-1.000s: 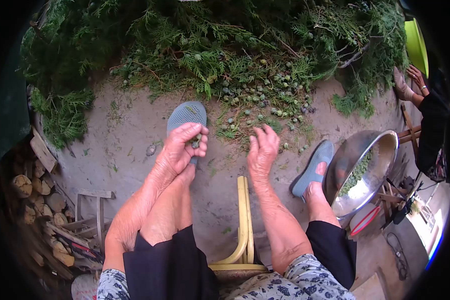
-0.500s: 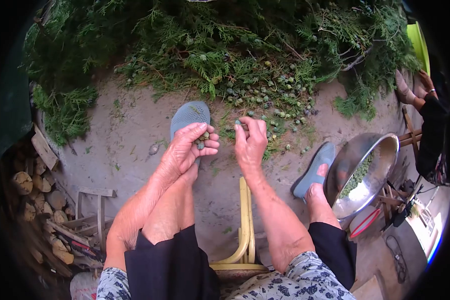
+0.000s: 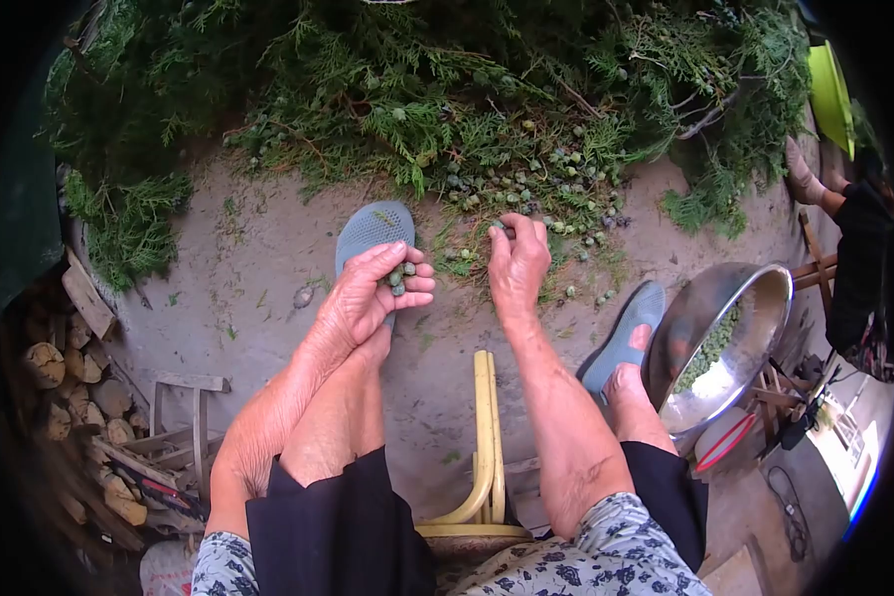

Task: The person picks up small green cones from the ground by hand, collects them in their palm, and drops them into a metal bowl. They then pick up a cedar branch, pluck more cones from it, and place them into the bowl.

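Left grip (image 3: 372,281) curled round green cones (image 3: 398,279), right grip (image 3: 519,266) pinching a single cone (image 3: 498,226)

Your left hand is loosely closed, its fingers bent about a few small, knobbly, blue-green cones that sit against them near the thumb. Your right hand has its thumb and forefinger together on the single cone, roundish and partly hidden by the fingertips. It hangs just short of a scatter of loose cones (image 3: 566,174), matt and lumpy, some green, some darker, strewn among bits of foliage on the rough, dusty grey floor (image 3: 258,263).

Beyond them, a heap of cypress branches (image 3: 368,99) spreads across the far side, all feathery, scaly sprays and thin woody stems. Below your left hand is a blue-grey shoe (image 3: 375,226) with a perforated, mesh-like upper. Near your other foot, a round, polished metal bowl (image 3: 677,313) holds a layer of picked green cones (image 3: 710,353) on its gleaming inside.

Between your legs rises a smooth, yellow, curved chair frame (image 3: 485,447). Off to your left lie stacked logs (image 3: 46,365) with pale, round cut ends, next to a plain wooden frame (image 3: 201,427) of squared bars.
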Available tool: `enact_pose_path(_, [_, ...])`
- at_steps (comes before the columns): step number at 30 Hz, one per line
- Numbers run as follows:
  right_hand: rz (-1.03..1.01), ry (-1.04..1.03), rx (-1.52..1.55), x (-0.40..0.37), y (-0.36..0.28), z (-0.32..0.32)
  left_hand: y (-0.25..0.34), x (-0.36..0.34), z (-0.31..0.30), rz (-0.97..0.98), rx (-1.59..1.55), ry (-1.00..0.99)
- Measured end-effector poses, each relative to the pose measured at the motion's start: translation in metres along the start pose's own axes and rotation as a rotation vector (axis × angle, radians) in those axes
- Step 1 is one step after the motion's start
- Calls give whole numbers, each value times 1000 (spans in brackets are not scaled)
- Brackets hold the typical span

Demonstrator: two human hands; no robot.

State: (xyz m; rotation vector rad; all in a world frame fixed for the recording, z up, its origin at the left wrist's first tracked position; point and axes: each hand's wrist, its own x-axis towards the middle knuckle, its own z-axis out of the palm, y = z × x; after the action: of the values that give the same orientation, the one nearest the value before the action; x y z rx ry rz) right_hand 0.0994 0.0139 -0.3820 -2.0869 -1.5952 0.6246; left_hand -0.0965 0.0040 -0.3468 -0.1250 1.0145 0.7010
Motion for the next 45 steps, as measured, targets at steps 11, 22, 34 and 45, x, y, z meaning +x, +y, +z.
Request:
enact_pose_path(11, [99, 8, 127, -24, 9, -2, 0, 1, -5, -20, -26, -19])
enact_pose_path(22, [223, -320, 554, -43, -33, -29, 1, -2, 4, -3, -29, 33])
enact_pose_path(34, [-24, -21, 158, -37, 0, 10, 2, 0, -4, -30, -4, 16])
enact_pose_path(45, [196, -306, 455, -55, -48, -18, 0, -4, 8, -6, 245, 31])
